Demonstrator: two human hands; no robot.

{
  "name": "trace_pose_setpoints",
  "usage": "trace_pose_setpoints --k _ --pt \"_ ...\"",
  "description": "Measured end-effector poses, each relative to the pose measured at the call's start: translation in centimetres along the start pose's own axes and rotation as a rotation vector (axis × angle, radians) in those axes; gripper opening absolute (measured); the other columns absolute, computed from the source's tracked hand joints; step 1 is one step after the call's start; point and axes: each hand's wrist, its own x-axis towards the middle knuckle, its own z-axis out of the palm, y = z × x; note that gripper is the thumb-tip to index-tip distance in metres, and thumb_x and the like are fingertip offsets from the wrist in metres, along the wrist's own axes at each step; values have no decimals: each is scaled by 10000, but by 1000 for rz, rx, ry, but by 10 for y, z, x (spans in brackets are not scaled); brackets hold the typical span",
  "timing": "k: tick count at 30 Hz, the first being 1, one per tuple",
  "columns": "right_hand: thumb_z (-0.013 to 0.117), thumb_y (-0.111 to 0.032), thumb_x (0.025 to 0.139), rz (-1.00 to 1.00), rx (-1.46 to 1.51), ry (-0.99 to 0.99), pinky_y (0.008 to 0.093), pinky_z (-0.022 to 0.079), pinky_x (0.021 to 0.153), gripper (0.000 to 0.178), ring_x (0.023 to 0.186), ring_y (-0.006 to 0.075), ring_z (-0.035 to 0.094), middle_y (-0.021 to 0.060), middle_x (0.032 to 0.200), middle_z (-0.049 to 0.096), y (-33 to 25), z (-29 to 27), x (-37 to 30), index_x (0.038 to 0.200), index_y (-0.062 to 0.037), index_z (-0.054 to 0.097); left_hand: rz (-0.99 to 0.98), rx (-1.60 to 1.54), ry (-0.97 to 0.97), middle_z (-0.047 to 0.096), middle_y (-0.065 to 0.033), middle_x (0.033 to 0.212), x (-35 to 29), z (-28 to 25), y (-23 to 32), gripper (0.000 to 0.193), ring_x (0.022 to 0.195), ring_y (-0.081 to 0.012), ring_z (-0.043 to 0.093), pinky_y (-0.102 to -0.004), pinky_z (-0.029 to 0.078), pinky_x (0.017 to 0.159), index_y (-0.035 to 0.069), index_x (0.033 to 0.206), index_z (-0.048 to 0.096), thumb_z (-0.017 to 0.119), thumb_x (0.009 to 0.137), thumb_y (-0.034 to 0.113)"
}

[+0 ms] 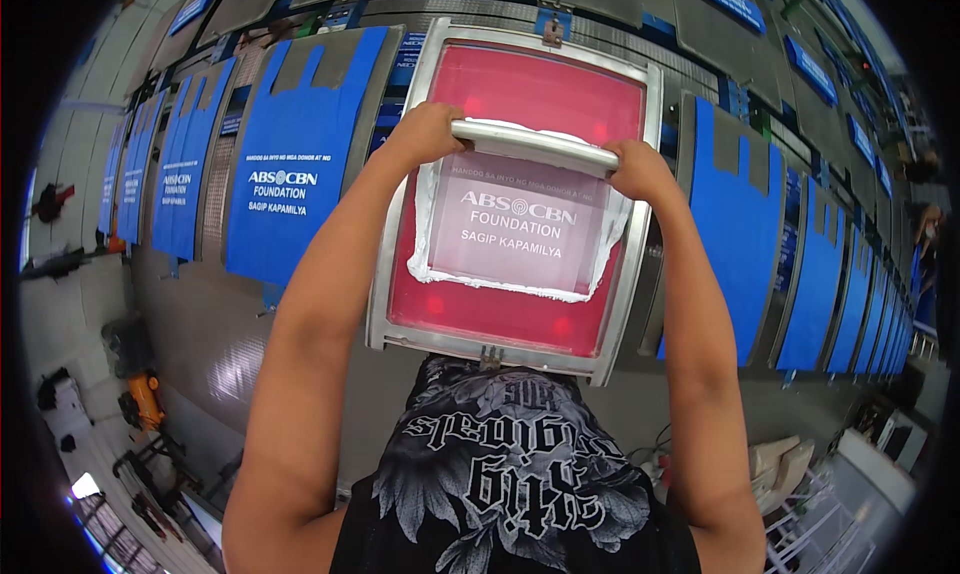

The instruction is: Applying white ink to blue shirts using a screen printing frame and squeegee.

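Both hands on a bar across a framed red screen

Taking the middle of the framed screen [381, 309] as the clock's centre, the squeegee bar [535, 146] spans it at twelve, its left end tilted farther from the person. The left hand [432, 132] is closed around that end at ten; the right hand [640, 169] grips the opposite end between two and three. Both sit close to the side rails, so sideways room is narrow. Toward six, the pale window [510, 269] lies uncovered, then a band of red mesh [470, 324] before the near rail. Another red stretch lies beyond the bar at twelve. White paste [540, 292] edges the window along nine, six and three, with more behind the bar.

The screen stands on a long bench [490, 12], with a metal clamp [552, 29] at its twelve edge and a small metal clip [491, 356] at six, right by the person's patterned shirt [520, 454]. A blue bag-shaped piece with white print [290, 154] lies at nine and a plain blue one [730, 244] at three; the forearms pass in front of their inner edges. More blue pieces run off in rows on both sides. Down at eight, well apart, an orange machine [145, 402] stands on the floor. Far out at three there may be another person, though the bent rim makes that hard to tell.
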Motion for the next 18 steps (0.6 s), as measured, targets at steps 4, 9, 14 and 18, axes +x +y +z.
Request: trace_pose_setpoints --k 4,9,14,18 --pt "582 -70 655 46 98 -34 407 517 794 421 872 327 649 154 922 680 -29 -38 3 1064 -117 673 232 147 811 611 -164 1071 -65 -17 2 487 915 -344 614 -429 492 789 27 1114 584 762 724 259" --pt "606 -104 632 -45 -42 -29 397 505 853 448 932 351 634 175 986 670 12 3 30 1074 -122 675 -259 -472 -269 618 -146 727 -223 86 20 311 719 -264 628 -394 487 658 -1 924 612 623 863 304" --pt "622 -120 636 -41 8 -114 411 486 893 492 1000 338 620 169 1064 657 -12 4 35 1127 -115 651 -511 -1163 -548 638 -61 881 -327 246 28 510 838 -103 564 -253 452 737 -15 878 663 577 897 488" --pt "587 -81 647 -83 -36 2 414 486 883 478 995 335 622 169 1051 660 -27 12 42 1119 -116 655 -367 -1271 -627 593 17 765 -310 249 36 407 714 -49 508 -215 428 650 23 824 649 572 927 409"
